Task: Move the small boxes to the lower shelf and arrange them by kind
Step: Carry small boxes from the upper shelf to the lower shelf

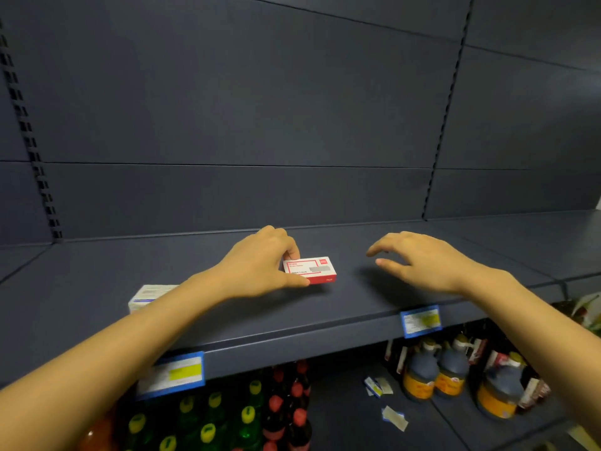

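Observation:
A small red-and-white box lies flat on the dark grey shelf. My left hand pinches its left end, thumb at the near side and fingers at the far side. My right hand hovers to the right of the box, fingers spread and relaxed, holding nothing. A second small box, white with purple print, lies on the same shelf near the front edge, partly hidden behind my left forearm.
Blue price tags hang on the shelf's front lip. The shelf below holds green and red drink bottles at the left, dark jugs with orange labels at the right, and loose paper tags between them.

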A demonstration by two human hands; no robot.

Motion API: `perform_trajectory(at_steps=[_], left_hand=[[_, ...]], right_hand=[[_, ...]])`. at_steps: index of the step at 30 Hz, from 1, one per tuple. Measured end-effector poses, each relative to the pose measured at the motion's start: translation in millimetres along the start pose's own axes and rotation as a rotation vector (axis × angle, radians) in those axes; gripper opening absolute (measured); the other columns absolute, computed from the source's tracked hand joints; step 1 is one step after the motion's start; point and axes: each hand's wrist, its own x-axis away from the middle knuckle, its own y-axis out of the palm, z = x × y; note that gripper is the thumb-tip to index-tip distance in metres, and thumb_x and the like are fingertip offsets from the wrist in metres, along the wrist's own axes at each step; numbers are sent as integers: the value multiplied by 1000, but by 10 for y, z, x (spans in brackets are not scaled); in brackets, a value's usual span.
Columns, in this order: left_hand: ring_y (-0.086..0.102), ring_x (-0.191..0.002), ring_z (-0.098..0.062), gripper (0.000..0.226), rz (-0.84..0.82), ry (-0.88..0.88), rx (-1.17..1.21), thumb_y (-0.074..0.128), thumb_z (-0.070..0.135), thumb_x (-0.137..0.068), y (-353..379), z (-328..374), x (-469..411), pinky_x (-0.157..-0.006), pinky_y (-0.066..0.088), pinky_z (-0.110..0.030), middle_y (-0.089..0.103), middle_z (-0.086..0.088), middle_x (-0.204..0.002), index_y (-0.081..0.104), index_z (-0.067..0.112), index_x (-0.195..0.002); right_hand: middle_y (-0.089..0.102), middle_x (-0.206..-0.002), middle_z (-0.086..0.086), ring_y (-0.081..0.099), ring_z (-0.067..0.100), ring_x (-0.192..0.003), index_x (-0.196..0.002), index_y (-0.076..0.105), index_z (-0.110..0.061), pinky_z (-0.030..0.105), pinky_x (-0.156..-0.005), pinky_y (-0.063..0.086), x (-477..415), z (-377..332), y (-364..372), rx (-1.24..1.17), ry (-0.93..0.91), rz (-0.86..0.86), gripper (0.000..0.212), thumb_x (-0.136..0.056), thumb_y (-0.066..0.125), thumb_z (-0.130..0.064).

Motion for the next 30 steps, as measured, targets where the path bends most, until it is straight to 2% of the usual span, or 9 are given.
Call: perform_trajectory(at_steps=[7, 13, 17, 21, 25, 30], left_hand=[[44, -103, -17, 41, -44, -46, 4, 63, 49, -79, 388, 612, -411, -85, 42, -34, 55, -1, -110, 57, 16, -103], [44, -105, -18, 41, -91, -128, 64, 61, 45, -82, 714, 836, -581, -87, 43, -36, 53, -4, -114, 55, 13, -107], [45, -106, -16, 45, -5, -174, 107, 57, 49, -83, 718, 852, -502, -90, 43, -33, 55, -1, -114, 55, 14, -112], [47, -110, -18, 38, 127, -263, 1, 46, 44, -91, 462, 671, -240, -93, 40, -33, 58, -2, -116, 55, 14, -112], [48, -112, -23, 31, 204, -370, -250, 42, 35, -94, 117, 396, 220, -93, 38, -35, 59, -3, -117, 55, 14, -111], [47, -110, -22, 30, 243, -599, -380, 40, 35, -95, -246, 104, 1054, -87, 38, -32, 58, -2, -115, 54, 14, -111]], right_hand=[[50, -132, -16, 43, 9, -122, -126, 50, -33, 30, -98, 38, 105, 585, -17, 4, -31, -9, 32, -96, 40, -36], [50, -130, -16, 44, 7, -122, -126, 50, -34, 28, -96, 37, 189, 870, 39, -24, -79, -4, 31, -96, 41, -37], [50, -129, -16, 44, 7, -121, -126, 49, -35, 28, -93, 38, 131, 880, 100, -38, -133, -4, 31, -96, 41, -37], [50, -130, -16, 44, 7, -121, -127, 49, -35, 26, -91, 37, -58, 672, 97, -86, -235, 38, 32, -95, 42, -37], [52, -132, -15, 46, 10, -121, -127, 49, -34, 30, -97, 37, -291, 210, 90, -143, -375, 112, 33, -95, 43, -36], [53, -128, -15, 47, 10, -116, -126, 49, -34, 28, -90, 37, -551, -578, 63, -168, -565, 175, 32, -95, 42, -37]])
